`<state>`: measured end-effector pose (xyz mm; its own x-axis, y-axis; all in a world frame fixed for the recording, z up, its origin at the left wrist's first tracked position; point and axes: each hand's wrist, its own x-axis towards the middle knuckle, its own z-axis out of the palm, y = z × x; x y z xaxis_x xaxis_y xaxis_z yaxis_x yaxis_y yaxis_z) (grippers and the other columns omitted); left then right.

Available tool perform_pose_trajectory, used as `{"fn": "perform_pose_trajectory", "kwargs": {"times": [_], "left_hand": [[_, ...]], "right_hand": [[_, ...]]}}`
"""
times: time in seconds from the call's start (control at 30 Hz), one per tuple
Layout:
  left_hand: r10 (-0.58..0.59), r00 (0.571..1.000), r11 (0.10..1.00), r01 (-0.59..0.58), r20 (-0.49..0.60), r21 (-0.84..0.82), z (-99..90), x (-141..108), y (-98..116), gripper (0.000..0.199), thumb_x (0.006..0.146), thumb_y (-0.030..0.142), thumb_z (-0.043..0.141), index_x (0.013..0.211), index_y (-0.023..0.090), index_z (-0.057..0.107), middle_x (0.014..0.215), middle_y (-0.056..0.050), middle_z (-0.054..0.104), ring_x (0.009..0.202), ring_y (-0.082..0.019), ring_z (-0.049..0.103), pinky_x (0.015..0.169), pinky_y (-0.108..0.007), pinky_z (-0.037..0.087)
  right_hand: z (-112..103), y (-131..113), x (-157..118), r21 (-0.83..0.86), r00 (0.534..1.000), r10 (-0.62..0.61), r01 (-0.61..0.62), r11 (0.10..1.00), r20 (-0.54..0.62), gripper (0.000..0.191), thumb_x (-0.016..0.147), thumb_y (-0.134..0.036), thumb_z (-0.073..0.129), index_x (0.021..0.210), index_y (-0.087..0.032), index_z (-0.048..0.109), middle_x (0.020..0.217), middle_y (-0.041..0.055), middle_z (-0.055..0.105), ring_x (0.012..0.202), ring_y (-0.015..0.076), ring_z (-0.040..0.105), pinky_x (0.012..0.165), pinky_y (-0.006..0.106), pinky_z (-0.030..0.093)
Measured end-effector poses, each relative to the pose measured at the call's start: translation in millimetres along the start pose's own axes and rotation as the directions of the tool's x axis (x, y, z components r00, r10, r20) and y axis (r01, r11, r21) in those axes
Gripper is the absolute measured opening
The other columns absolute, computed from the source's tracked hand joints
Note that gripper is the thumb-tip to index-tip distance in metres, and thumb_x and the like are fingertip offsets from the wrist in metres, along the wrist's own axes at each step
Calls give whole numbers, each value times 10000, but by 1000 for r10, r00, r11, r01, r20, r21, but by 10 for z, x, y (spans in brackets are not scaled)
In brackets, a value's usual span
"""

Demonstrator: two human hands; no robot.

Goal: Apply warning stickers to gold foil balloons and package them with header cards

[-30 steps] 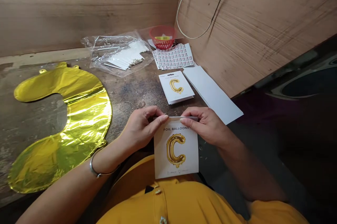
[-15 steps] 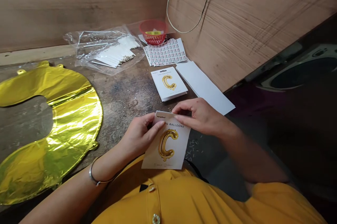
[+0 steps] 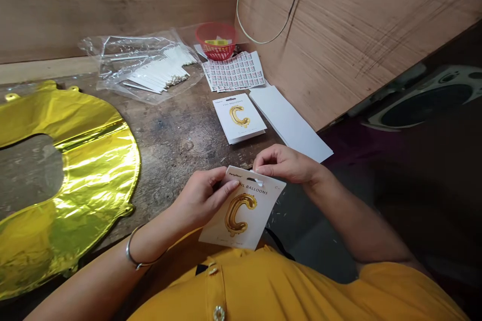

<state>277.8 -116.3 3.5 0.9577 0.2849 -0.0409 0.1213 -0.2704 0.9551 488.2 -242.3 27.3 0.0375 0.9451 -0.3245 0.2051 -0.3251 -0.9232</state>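
Observation:
My left hand (image 3: 206, 195) grips the upper left of a white foil-balloon card (image 3: 244, 215), its thumb across the front. The card carries a gold letter C and has a hang slot near its top edge. Behind that edge, by the slot, my right hand (image 3: 284, 164) is closed in a pinch. A small white bit (image 3: 259, 182) shows at the slot; what the right fingertips hold is hidden. Another C card (image 3: 240, 118), folded or stacked, lies on the table just beyond my hands.
A large flat gold foil balloon (image 3: 101, 160) lies at left. Behind are a clear bag of white sticks (image 3: 158, 72), a red basket (image 3: 216, 49) and printed sticker sheets (image 3: 235, 72). Blank white sheets (image 3: 291, 122) lie along the right wooden panel (image 3: 339, 34), where a cable (image 3: 271, 39) hangs.
My right hand has shifted to the right, off the front of the card to its top edge, uncovering the slot and upper right corner. The card has tilted slightly; the view has shifted a little.

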Motion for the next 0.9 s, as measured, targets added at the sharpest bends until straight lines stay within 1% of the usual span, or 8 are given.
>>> {"fn": "perform_pose_trajectory", "kwargs": {"times": [0.13, 0.23, 0.4, 0.53, 0.6, 0.7, 0.77, 0.9], "left_hand": [[-52, 998, 990, 45, -45, -133, -47, 3, -37, 294, 917, 413, 532, 922, 152, 667, 845, -43, 725, 739, -173, 651, 605, -229, 499], [-82, 994, 974, 63, -77, -218, -60, 15, -84, 290, 909, 423, 548, 933, 160, 669, 924, -51, 736, 825, -195, 670, 677, -251, 523], [-130, 977, 924, 59, -166, -378, -26, 147, -119, 333, 876, 454, 585, 988, 151, 666, 989, -78, 734, 887, -215, 675, 753, -306, 551], [-185, 934, 916, 51, -306, -398, -223, 483, -86, 396, 843, 460, 613, 1068, 133, 613, 924, -93, 709, 759, -194, 673, 643, -307, 559], [-168, 885, 962, 51, -435, -267, -386, 713, -56, 481, 829, 378, 631, 1219, 120, 518, 996, -123, 687, 737, -189, 669, 650, -334, 564], [128, 830, 969, 12, -543, 247, -558, 1050, -41, 568, 840, 236, 592, 1369, 130, 412, 1312, -188, 558, 1083, -254, 618, 932, -427, 506], [282, 888, 805, -14, -362, 593, -571, 1228, -82, 486, 900, 244, 513, 1371, 150, 446, 1459, -172, 444, 1334, -303, 429, 1111, -504, 331], [154, 988, 547, -96, 12, 831, -437, 1428, -279, 530, 949, 439, 434, 1409, 177, 432, 1542, -156, 342, 1438, -385, 234, 1136, -631, 149]], "right_hand": [[45, 237, -334, -520, 977, 211, -160, 839, 39, 135, 747, -268, 659, 805, -157, 708, 730, 44, 688, 693, 170, 618, 638, 261, 449], [108, 293, -586, -699, 932, 335, -334, 632, -142, 166, 793, -251, 607, 864, -169, 733, 759, 79, 712, 749, 221, 660, 694, 299, 478], [385, 137, -518, -427, 929, -7, -163, 889, -369, 304, 923, -396, 464, 1004, -197, 679, 852, 66, 715, 826, 220, 652, 698, 303, 508], [243, -37, 30, -356, 753, -203, -44, 934, -626, 255, 919, -408, 471, 881, -191, 599, 749, 21, 642, 690, 171, 578, 586, 257, 444], [-67, -136, 383, -490, 621, -295, -168, 855, -727, 267, 941, -367, 415, 833, -181, 572, 751, 24, 619, 705, 162, 555, 609, 252, 414], [-546, -204, 880, -590, 694, -180, -413, 694, -697, 268, 939, -279, 391, 852, -148, 608, 831, 53, 655, 760, 167, 576, 642, 254, 402], [-719, -156, 1121, -604, 733, -95, -471, 642, -673, 229, 893, -254, 476, 794, -132, 642, 803, 72, 674, 742, 180, 593, 641, 264, 400], [-689, 4, 1330, -636, 757, -25, -530, 561, -653, 220, 869, -248, 528, 857, -106, 695, 871, 136, 709, 826, 224, 640, 723, 291, 428]]}}
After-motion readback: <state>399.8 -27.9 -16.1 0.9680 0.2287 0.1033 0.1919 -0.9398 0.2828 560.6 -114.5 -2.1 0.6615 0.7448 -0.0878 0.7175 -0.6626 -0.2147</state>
